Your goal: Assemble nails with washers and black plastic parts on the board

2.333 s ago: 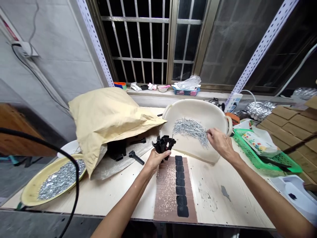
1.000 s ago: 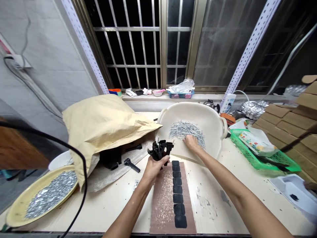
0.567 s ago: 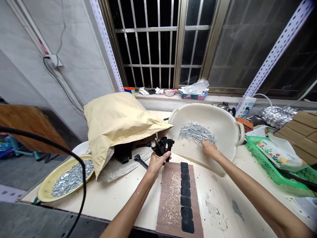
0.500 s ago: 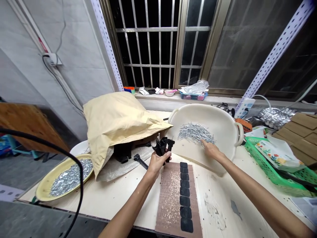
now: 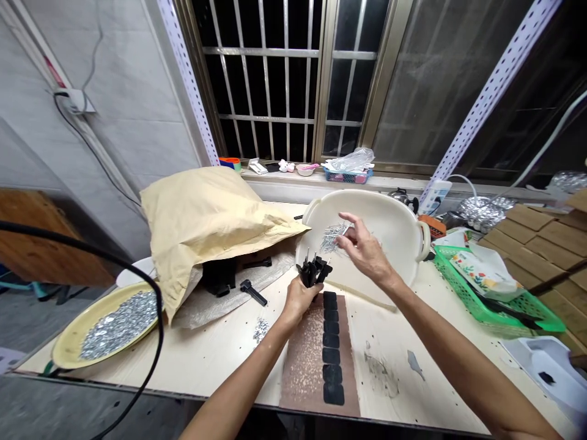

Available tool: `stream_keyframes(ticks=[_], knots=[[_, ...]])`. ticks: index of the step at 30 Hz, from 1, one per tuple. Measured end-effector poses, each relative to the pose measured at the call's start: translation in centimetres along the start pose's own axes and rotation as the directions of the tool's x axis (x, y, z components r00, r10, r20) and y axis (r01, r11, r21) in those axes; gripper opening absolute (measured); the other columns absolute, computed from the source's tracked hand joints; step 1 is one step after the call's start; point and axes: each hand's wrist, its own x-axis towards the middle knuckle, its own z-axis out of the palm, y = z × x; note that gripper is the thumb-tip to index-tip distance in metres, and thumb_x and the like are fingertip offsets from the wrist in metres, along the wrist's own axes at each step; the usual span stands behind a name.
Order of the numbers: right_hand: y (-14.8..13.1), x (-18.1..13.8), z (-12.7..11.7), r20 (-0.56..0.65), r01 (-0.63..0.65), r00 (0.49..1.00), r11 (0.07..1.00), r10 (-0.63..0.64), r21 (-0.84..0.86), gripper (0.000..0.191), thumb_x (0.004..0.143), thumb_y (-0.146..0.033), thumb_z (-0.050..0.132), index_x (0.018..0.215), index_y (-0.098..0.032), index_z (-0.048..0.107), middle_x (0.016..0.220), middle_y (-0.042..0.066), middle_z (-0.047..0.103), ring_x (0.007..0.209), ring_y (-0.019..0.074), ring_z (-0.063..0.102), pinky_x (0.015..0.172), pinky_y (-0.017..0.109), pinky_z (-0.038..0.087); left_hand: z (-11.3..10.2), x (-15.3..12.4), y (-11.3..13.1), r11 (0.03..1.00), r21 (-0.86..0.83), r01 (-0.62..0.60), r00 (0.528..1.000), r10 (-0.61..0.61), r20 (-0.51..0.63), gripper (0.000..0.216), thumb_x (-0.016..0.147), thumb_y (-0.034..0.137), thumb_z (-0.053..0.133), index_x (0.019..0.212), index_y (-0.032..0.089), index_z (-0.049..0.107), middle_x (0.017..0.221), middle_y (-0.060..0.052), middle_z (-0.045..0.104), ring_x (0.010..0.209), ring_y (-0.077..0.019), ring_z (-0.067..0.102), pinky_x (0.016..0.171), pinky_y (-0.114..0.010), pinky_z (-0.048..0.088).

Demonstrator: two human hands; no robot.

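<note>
My left hand point(image 5: 299, 299) is closed around a bunch of black clips point(image 5: 313, 272), which stand up out of my fist above the near end of the brown board point(image 5: 308, 354) on the desk point(image 5: 211, 360). A few thin metal pins stick up from the tops of the clips; I cannot make out how they sit in them.

My right hand point(image 5: 364, 250) is raised over the cream basin point(image 5: 403, 229), fingers half curled, thumb and forefinger pinched on a small bundle of nails point(image 5: 334, 235). The bundle is just beside the clips, a little above them and not touching. The hand hides most of the basin's floor, so what else lies there is covered.

On the board a row of black pads point(image 5: 329, 348) runs from my left hand toward me. Left of the hands a tan bag point(image 5: 206, 217) lies slumped over some black parts point(image 5: 220, 278) that are mostly hidden under it, with one loose black clip point(image 5: 252, 292) beside them. A yellow tray point(image 5: 103, 321) of silvery pieces sits at the desk's left edge, and a green basket point(image 5: 495, 293) at the right. My forearms are cut off by the lower edge.
</note>
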Motion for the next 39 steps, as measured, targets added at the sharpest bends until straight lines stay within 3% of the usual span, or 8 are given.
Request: stream_keyframes(ticks=[4, 12, 18, 29, 31, 34, 36, 39], knots=[[-2.5, -0.7, 2.0, -0.015, 0.070, 0.997, 0.993, -0.069, 0.090, 0.056, 0.085, -0.021, 0.048, 0.138, -0.020, 0.029, 0.076, 0.000, 0.059, 0.070, 0.0157, 0.057, 0.071, 0.031, 0.046, 0.8, -0.5, 0.5, 0.998, 0.045, -0.049, 0.998, 0.047, 0.046, 0.014, 0.060, 0.020, 0.066, 0.073, 0.014, 0.066, 0.068, -0.001, 0.066, 0.069, -0.0189, 0.060, 0.061, -0.025, 0.043], [-0.8, -1.3, 3.5, -0.042, 0.127, 0.991, 0.991, -0.126, 0.029, 0.025, 0.087, -0.026, 0.053, 0.110, -0.024, 0.059, 0.091, 0.002, 0.065, 0.088, 0.0173, 0.057, 0.083, 0.032, 0.041, 1.4, -0.6, 0.6, 0.999, 0.029, -0.017, 0.992, 0.014, 0.122, 0.012, 0.060, 0.023, 0.067, 0.068, 0.015, 0.063, 0.053, 0.001, 0.060, 0.053, -0.0153, 0.056, 0.051, -0.023, 0.039], [-0.5, -1.3, 3.4, -0.084, 0.157, 0.984, 0.987, -0.158, -0.019, 0.023, 0.087, -0.028, 0.055, 0.109, -0.027, 0.062, 0.093, 0.001, 0.067, 0.092, 0.0181, 0.057, 0.088, 0.035, 0.037, 1.4, -0.4, 0.4, 0.995, 0.071, -0.065, 0.989, 0.055, 0.134, 0.011, 0.061, 0.023, 0.065, 0.065, 0.016, 0.057, 0.054, 0.002, 0.057, 0.052, -0.0134, 0.053, 0.049, -0.022, 0.035], [-0.6, -2.1, 2.6, 0.018, 0.220, 0.975, 0.974, -0.220, -0.059, 0.031, 0.086, -0.031, 0.057, 0.117, -0.032, 0.060, 0.100, 0.003, 0.063, 0.099, 0.0196, 0.054, 0.093, 0.041, 0.036, 1.5, -0.4, 1.1, 0.999, -0.016, -0.047, 0.988, 0.049, 0.150, 0.014, 0.059, 0.023, 0.068, 0.062, 0.015, 0.057, 0.052, 0.003, 0.054, 0.049, -0.0114, 0.049, 0.048, -0.021, 0.034], [-0.5, -3.0, 2.1, -0.104, 0.136, 0.985, 0.991, -0.136, -0.004, 0.044, 0.084, -0.036, 0.058, 0.127, -0.032, 0.051, 0.114, 0.004, 0.058, 0.109, 0.0211, 0.050, 0.098, 0.043, 0.035, 1.1, -0.5, 1.8, 0.993, -0.117, -0.007, 0.988, 0.026, 0.155, 0.016, 0.059, 0.024, 0.070, 0.065, 0.014, 0.058, 0.055, 0.002, 0.054, 0.049, -0.0110, 0.050, 0.049, -0.022, 0.037], [0.3, -5.1, 2.2, -0.217, -0.125, 0.958, 0.955, 0.186, 0.268, 0.058, 0.081, -0.045, 0.060, 0.133, -0.026, 0.043, 0.118, 0.007, 0.056, 0.112, 0.0218, 0.050, 0.097, 0.041, 0.038, 0.6, -1.1, 3.0, 0.961, -0.274, 0.047, 0.978, 0.011, 0.207, 0.024, 0.063, 0.031, 0.071, 0.073, 0.013, 0.060, 0.062, 0.000, 0.057, 0.052, -0.0119, 0.053, 0.051, -0.023, 0.041], [0.8, -6.7, 3.1, -0.050, -0.276, 0.939, 0.829, 0.342, 0.486, 0.057, 0.079, -0.050, 0.060, 0.126, -0.020, 0.049, 0.111, 0.009, 0.060, 0.104, 0.0220, 0.055, 0.091, 0.039, 0.044, 0.6, -1.8, 3.8, 0.953, -0.302, 0.024, 0.964, 0.058, 0.258, 0.028, 0.065, 0.035, 0.071, 0.077, 0.012, 0.061, 0.064, -0.001, 0.059, 0.054, -0.0126, 0.055, 0.051, -0.023, 0.042], [0.3, -8.4, 4.3, 0.199, -0.388, 0.918, 0.674, 0.342, 0.629, 0.050, 0.076, -0.053, 0.061, 0.108, -0.015, 0.058, 0.094, 0.007, 0.065, 0.087, 0.0216, 0.061, 0.077, 0.035, 0.050, 1.2, -3.2, 4.6, 0.968, -0.246, -0.055, 0.948, 0.127, 0.291, 0.031, 0.067, 0.037, 0.070, 0.082, 0.010, 0.063, 0.065, -0.003, 0.061, 0.058, -0.0142, 0.056, 0.054, -0.024, 0.043]])
